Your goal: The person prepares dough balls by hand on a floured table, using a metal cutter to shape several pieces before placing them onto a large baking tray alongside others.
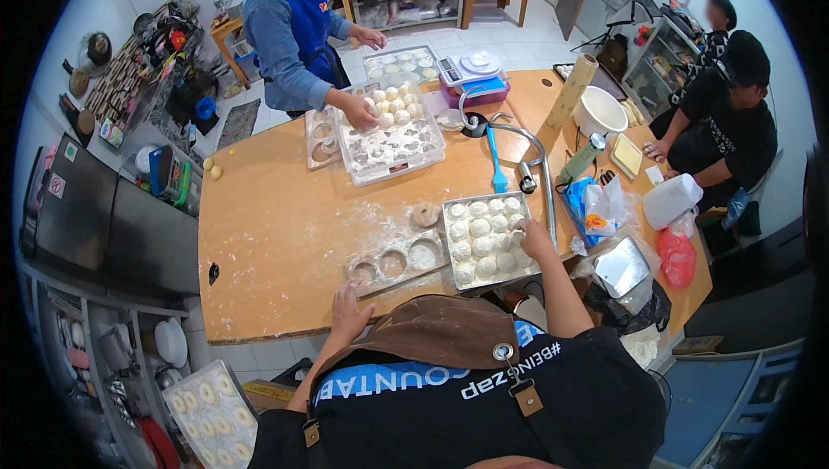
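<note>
My left hand (348, 310) has its fingers stretched out at the left end of a floured wooden board (395, 259) with three round holes. My right hand (537, 240) reaches over the right side of a square metal tray (446, 236) with rows of floured dough balls (481, 245). Its fingertips are beside or on a ball in the right-hand column. Whether they grip it is hidden. Just behind the board stands a small round wooden piece (425, 215), dusted with flour.
Across the table a person in a blue apron (306, 7) handles dough balls in a clear plastic tub (397, 167). A blue brush (496, 158) and a curved metal tube (550, 201) lie beyond my tray. Bags, a white bowl (600, 111) and a jug (672, 201) stand to the right.
</note>
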{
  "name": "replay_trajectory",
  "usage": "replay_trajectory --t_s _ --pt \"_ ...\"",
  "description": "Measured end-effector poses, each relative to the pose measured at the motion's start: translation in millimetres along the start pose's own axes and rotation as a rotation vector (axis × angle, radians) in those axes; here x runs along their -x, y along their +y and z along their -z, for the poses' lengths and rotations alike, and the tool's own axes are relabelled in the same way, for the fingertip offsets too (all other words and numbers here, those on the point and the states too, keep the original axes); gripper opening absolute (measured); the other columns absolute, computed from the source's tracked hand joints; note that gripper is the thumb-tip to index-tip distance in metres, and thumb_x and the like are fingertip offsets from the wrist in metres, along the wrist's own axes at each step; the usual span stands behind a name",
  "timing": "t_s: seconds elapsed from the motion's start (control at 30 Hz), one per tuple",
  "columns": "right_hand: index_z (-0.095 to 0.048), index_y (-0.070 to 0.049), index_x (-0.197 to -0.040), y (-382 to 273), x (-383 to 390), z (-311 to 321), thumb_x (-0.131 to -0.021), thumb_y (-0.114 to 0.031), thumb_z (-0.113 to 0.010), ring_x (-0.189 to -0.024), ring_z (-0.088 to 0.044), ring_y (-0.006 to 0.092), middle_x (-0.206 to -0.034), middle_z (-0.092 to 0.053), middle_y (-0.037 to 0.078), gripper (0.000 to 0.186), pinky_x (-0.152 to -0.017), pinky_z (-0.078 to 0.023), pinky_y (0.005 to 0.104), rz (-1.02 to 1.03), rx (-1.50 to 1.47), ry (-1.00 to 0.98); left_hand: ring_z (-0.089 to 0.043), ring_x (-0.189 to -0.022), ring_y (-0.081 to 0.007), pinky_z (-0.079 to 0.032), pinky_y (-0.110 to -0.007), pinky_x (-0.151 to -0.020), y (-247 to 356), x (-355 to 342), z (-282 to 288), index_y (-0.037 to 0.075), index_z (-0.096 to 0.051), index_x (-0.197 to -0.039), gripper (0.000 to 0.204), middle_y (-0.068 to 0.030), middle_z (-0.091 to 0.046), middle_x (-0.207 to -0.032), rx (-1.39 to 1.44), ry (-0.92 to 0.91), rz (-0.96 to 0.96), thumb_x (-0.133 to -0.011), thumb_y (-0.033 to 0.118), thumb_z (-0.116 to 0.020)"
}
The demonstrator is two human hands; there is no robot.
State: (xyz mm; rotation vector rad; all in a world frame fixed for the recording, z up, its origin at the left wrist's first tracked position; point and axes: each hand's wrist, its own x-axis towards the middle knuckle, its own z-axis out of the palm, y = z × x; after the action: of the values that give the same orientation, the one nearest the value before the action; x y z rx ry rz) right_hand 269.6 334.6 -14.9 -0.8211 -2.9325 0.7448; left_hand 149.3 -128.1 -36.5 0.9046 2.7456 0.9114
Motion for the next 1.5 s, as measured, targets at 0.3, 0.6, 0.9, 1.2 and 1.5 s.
replay_trajectory --t_s 0.3,0.6,0.9,1.2,1.5 --pt "-0.059 -0.005 -0.097 9.7 4.6 0.0 -0.072 0.0 -0.055 -0.098 -0.053 0.0378 -0.102 -0.054 0.019 0.026 -0.084 -0.044 0.044 -0.092 0.093 0.231 -0.039 -0.122 -0.0347 -0.032 -0.05 -0.099 -5.5 -11.3 -19.1 0.007 -0.046 -0.126 0.064 -0.0168 -0.044 -0.132 -0.195 -0.186 0.074 -0.072 0.033 -0.07" --pt "-0.055 -0.004 -0.1 23.6 5.8 -10.6 -0.074 -0.001 -0.054 -0.097 -0.053 0.0383 -0.102 -0.053 0.02 0.026 -0.082 -0.044 0.0447 -0.128 0.127 0.187 -0.047 -0.113 -0.0322 -0.038 -0.046 -0.095 1.4 -35.6 -16.0 0.009 -0.061 -0.105 0.036 -0.0117 -0.052 -0.122 -0.205 -0.158 0.164 -0.071 0.019 -0.069" --pt "-0.055 -0.003 -0.093 33.7 -9.1 -9.2 -0.079 -0.004 -0.049 -0.091 -0.054 0.04 -0.095 -0.055 0.021 0.015 -0.076 -0.044 0.047 -0.085 0.1 0.205 -0.049 -0.111 -0.0312 -0.039 -0.042 -0.095 -0.8 -42.6 -28.8 0.007 -0.065 -0.092 0.024 -0.0113 -0.055 -0.119 -0.204 -0.049 0.084 -0.071 0.018 -0.07" --pt "-0.054 -0.005 -0.1 -20.5 -18.1 -0.1 -0.075 -0.007 -0.057 -0.103 -0.049 0.0358 -0.104 -0.052 0.017 0.026 -0.087 -0.041 0.0446 0.194 0.136 0.179 -0.052 -0.107 -0.0306 -0.042 -0.04 -0.093 19.8 -38.4 -23.3 0.007 -0.066 -0.091 0.023 -0.0117 -0.057 -0.117 -0.18 -0.03 0.185 -0.07 0.015 -0.069" --pt "-0.055 -0.005 -0.103 -31.5 -22.6 -33.6 -0.071 -0.007 -0.058 -0.1 -0.051 0.035 -0.103 -0.054 0.019 0.032 -0.083 -0.043 0.0458 0.317 0.165 -0.073 -0.057 -0.097 -0.0328 -0.045 -0.042 -0.087 15.1 -43.9 -30.6 0.005 -0.065 -0.091 0.022 -0.0117 -0.059 -0.109 -0.18 -0.013 0.207 -0.072 0.017 -0.068"
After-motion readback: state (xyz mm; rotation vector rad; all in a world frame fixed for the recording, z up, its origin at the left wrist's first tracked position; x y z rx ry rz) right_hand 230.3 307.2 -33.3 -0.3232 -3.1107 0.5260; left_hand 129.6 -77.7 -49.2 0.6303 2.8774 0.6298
